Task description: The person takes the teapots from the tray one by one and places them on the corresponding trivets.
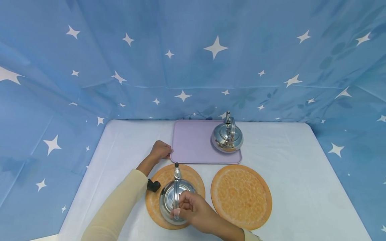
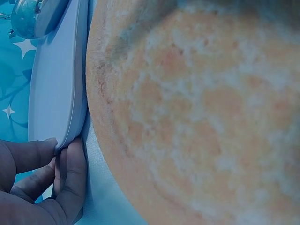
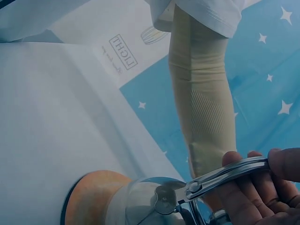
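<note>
My right hand (image 1: 193, 211) has its fingers curled round the handle of a shiny steel kettle (image 1: 165, 201). That kettle is over the left round bread-patterned mat (image 1: 195, 175), its black-tipped spout toward the back; whether its base touches the mat I cannot tell. The right wrist view shows the thumb on top of the kettle handle (image 3: 229, 174) and fingers beneath. With thumb above and fingers below, my left hand (image 1: 161, 150) pinches the front left corner of a lilac tray (image 1: 191, 142), plainest in the left wrist view (image 2: 56, 183). A second steel kettle (image 1: 219, 140) stands on the tray's right side.
Right of the held kettle lies another round bread-patterned mat (image 1: 241, 197). A white cloth (image 1: 295, 174) covers the table. Blue curtains with white stars (image 1: 193, 67) surround it at the back and sides. My left forearm crosses the table's left part.
</note>
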Demonstrator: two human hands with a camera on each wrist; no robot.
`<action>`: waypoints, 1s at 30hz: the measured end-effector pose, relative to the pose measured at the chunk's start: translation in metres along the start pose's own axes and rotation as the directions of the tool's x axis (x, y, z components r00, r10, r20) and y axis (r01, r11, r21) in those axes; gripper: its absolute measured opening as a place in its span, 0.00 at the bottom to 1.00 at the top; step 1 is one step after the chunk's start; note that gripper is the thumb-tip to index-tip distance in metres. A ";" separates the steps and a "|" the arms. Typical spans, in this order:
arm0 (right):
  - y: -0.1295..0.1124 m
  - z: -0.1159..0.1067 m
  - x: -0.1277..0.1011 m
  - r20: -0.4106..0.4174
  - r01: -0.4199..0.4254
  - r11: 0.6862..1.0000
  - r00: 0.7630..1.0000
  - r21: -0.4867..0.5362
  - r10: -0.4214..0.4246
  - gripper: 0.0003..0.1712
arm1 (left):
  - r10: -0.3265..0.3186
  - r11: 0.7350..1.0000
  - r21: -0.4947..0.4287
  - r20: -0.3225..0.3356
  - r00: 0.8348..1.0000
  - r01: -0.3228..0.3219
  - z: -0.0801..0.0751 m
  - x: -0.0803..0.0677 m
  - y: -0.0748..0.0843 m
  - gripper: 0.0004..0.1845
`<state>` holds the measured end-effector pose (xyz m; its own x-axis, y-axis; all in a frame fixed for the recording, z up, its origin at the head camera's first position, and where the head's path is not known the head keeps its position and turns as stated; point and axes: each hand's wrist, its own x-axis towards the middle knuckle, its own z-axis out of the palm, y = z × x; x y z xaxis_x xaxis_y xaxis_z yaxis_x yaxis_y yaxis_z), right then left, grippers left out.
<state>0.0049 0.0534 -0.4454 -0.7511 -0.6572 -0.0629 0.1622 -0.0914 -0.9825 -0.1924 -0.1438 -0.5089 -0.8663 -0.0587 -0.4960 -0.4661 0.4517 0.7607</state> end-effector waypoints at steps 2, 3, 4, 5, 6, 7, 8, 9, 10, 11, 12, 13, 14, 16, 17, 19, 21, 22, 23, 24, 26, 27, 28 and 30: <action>0.001 0.000 0.001 0.011 0.003 1.000 1.000 -0.001 -0.003 0.09 | -0.003 1.000 0.002 -0.004 1.000 0.003 0.000 0.000 0.000 0.08; 0.002 0.000 0.001 0.017 0.008 1.000 1.000 0.002 -0.008 0.09 | -0.003 1.000 0.004 -0.005 1.000 0.003 0.000 0.000 0.000 0.08; 0.002 -0.001 0.001 0.021 0.014 1.000 1.000 0.005 -0.014 0.09 | -0.002 1.000 0.007 -0.005 1.000 0.002 0.000 -0.001 0.000 0.08; 0.003 -0.001 0.001 0.022 0.019 1.000 1.000 0.006 -0.019 0.10 | -0.002 1.000 0.010 -0.007 1.000 0.002 0.000 -0.001 0.000 0.08; 0.004 -0.001 0.001 0.022 0.022 1.000 1.000 0.005 -0.022 0.10 | -0.004 1.000 0.010 -0.008 1.000 0.004 0.000 -0.001 0.000 0.08; 0.004 -0.001 0.002 0.017 0.019 1.000 1.000 0.001 -0.019 0.10 | -0.003 1.000 0.012 -0.009 1.000 0.003 0.000 -0.001 0.000 0.08; 0.004 -0.002 0.002 0.012 0.016 1.000 1.000 -0.006 -0.016 0.10 | -0.004 1.000 0.012 -0.009 1.000 0.004 0.001 -0.001 0.000 0.09; 0.005 -0.002 0.002 0.006 0.011 1.000 1.000 -0.010 -0.011 0.11 | -0.002 1.000 0.013 -0.009 1.000 0.002 0.000 -0.001 0.000 0.09; 0.005 -0.003 0.001 0.000 0.001 1.000 1.000 -0.015 -0.001 0.12 | 0.001 1.000 0.013 -0.009 1.000 -0.001 0.000 -0.001 0.000 0.09; 0.005 -0.005 0.001 -0.008 -0.008 1.000 1.000 -0.017 0.008 0.12 | 0.002 1.000 0.012 -0.011 1.000 -0.001 0.001 -0.001 0.000 0.10; 0.005 -0.007 0.000 -0.016 -0.014 1.000 1.000 -0.017 0.014 0.13 | 0.002 1.000 0.009 -0.012 1.000 -0.001 0.001 -0.001 0.000 0.10; 0.005 -0.009 -0.001 -0.023 -0.021 1.000 1.000 -0.008 0.021 0.14 | 0.005 1.000 0.009 -0.012 1.000 -0.005 0.001 -0.001 0.000 0.10; 0.005 -0.013 -0.001 -0.028 -0.020 1.000 0.999 0.005 0.020 0.15 | 0.007 1.000 0.007 -0.012 1.000 -0.007 0.000 -0.001 0.000 0.11; 0.004 -0.021 -0.003 -0.052 -0.022 0.999 0.998 0.033 0.024 0.17 | 0.015 1.000 0.009 -0.010 1.000 -0.015 0.000 -0.002 0.000 0.11; 0.003 -0.026 -0.004 -0.074 -0.026 0.999 0.997 0.046 0.029 0.18 | 0.015 1.000 0.008 -0.010 1.000 -0.015 0.000 -0.002 0.000 0.11; 0.001 -0.037 -0.005 -0.137 -0.047 0.996 0.989 0.071 0.056 0.20 | 0.018 1.000 0.009 -0.008 1.000 -0.018 0.000 -0.002 0.000 0.11; 0.000 -0.049 -0.006 -0.215 -0.067 0.996 0.973 0.060 0.078 0.20 | 0.023 1.000 0.010 -0.007 1.000 -0.023 0.000 -0.002 0.000 0.11; -0.001 -0.056 -0.007 -0.249 -0.077 0.996 0.965 0.043 0.085 0.20 | 0.020 1.000 0.011 -0.008 1.000 -0.019 0.000 -0.002 0.000 0.11; -0.001 -0.062 -0.007 -0.283 -0.089 0.996 0.955 0.028 0.094 0.20 | 0.018 1.000 0.010 -0.008 1.000 -0.018 0.000 -0.002 0.000 0.12; -0.001 -0.069 -0.008 -0.311 -0.092 0.996 0.946 0.012 0.091 0.20 | 0.017 1.000 0.011 -0.009 1.000 -0.017 0.000 -0.002 0.000 0.12; 0.000 -0.082 -0.010 -0.354 -0.092 0.995 0.932 -0.029 0.076 0.19 | 0.016 1.000 0.012 -0.009 1.000 -0.016 0.000 -0.002 0.000 0.12; 0.001 -0.088 -0.011 -0.373 -0.093 0.995 0.925 -0.040 0.071 0.19 | 0.015 1.000 0.014 -0.008 1.000 -0.015 0.000 -0.002 0.000 0.12; 0.001 -0.094 -0.013 -0.387 -0.092 0.994 0.920 -0.053 0.064 0.19 | 0.013 1.000 0.014 -0.009 1.000 -0.013 0.000 -0.001 0.000 0.12; 0.003 -0.105 -0.015 -0.418 -0.085 0.995 0.907 -0.056 0.054 0.19 | 0.012 1.000 0.011 -0.009 1.000 -0.012 0.000 -0.001 -0.001 0.12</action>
<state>-0.0504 0.1420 -0.4659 -0.9399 -0.2881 -0.1836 0.1895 0.0074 -0.9819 -0.1915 -0.1439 -0.5092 -0.8733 -0.0612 -0.4833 -0.4539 0.4624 0.7617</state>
